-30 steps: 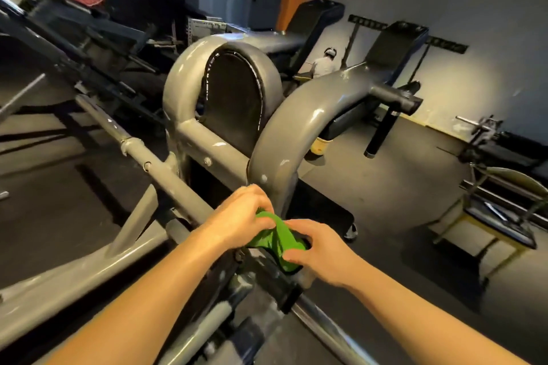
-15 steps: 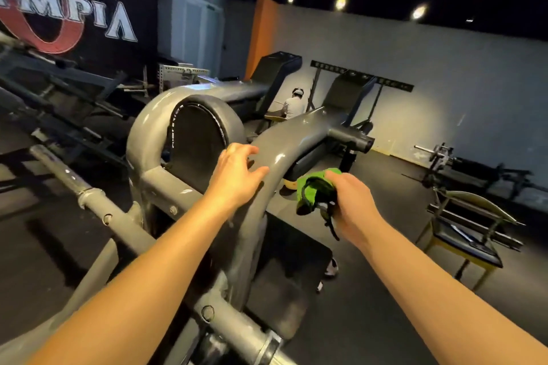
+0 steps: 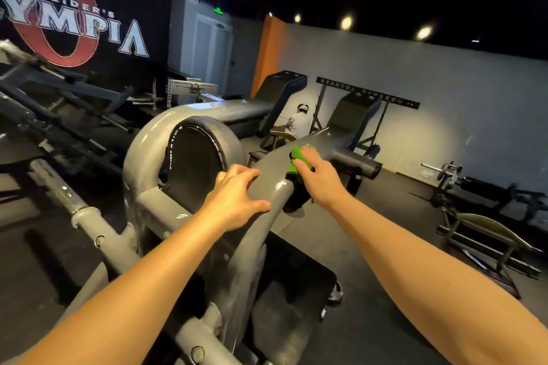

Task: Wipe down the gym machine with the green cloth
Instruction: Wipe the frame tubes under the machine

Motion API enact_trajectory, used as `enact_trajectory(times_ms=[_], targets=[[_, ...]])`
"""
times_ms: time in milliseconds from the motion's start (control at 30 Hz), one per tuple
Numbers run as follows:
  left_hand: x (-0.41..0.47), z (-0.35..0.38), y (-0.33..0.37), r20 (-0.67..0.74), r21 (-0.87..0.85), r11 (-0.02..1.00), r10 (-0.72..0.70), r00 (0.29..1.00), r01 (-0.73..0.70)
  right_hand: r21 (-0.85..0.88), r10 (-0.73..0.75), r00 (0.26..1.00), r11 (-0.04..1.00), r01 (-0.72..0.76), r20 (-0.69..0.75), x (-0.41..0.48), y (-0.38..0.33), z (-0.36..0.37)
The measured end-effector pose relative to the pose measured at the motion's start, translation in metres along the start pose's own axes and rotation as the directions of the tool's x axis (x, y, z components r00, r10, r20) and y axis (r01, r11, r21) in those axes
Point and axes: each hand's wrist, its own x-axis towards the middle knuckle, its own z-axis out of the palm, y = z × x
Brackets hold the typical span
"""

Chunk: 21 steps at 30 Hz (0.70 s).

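Cloth contact on the machine's curved arm

Green cloth point(image 3: 298, 161) sits bunched on top of the grey curved arm point(image 3: 268, 178) of the gym machine point(image 3: 139, 148), on the stretch just before the arm meets the short handle stub point(image 3: 363, 167). A darker tail of fabric hangs below the arm, under the wrist.

Right hand point(image 3: 318, 176): palm down, fingers bent over the bunch, grasping it and pressing it onto the tube. Thumb hidden behind the hand.

Left hand point(image 3: 237, 201): laid on the same curved arm, nearer the camera. Fingers are spread and relaxed over the top and the thumb lies along the near side. It holds nothing and only rests on the metal. The two hands are near each other but apart, with bare grey tube between them.

Round black pad point(image 3: 192, 169) sits inside the other grey arch, left of the left hand.

Surroundings: dark floor point(image 3: 385, 290); a low bench point(image 3: 486, 225) at the right; a red and white wall logo point(image 3: 59, 18) upper left. A person point(image 3: 296, 121) in a light top is far back between two raised black pads (too small for detail).
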Motion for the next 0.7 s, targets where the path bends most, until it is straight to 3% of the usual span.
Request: enact_trajectory(times_ms=[133,267,433,600,667,700], targets=[[0.000,-0.003,-0.003,0.019,0.000,1.000,0.015,1.000,-0.015,0.011,0.011,0.999,1.000,-0.011,0.031,0.018,-0.001,-0.008],[-0.001,-0.002,-0.006,0.028,0.000,0.999,0.032,0.999,-0.032,0.104,-0.040,0.998,0.994,0.044,-0.041,0.008,0.003,0.002],[-0.001,0.002,-0.016,-0.007,-0.024,1.000,0.021,1.000,-0.021,0.032,-0.320,0.944,0.946,0.323,-0.083,-0.048,0.003,0.040],[-0.006,0.003,-0.031,0.049,-0.036,0.998,0.045,0.998,-0.043,-0.130,-0.509,0.858,0.848,0.514,0.073,-0.064,0.009,0.045],[-0.009,0.004,-0.033,0.022,-0.021,1.000,0.023,0.999,-0.023,-0.159,-0.473,0.877,0.863,0.480,0.084,-0.041,0.009,0.025],[-0.011,0.005,-0.032,-0.001,-0.009,1.000,0.001,1.000,-0.001,-0.144,-0.387,0.921,0.910,0.389,0.040,-0.026,0.006,0.012]])
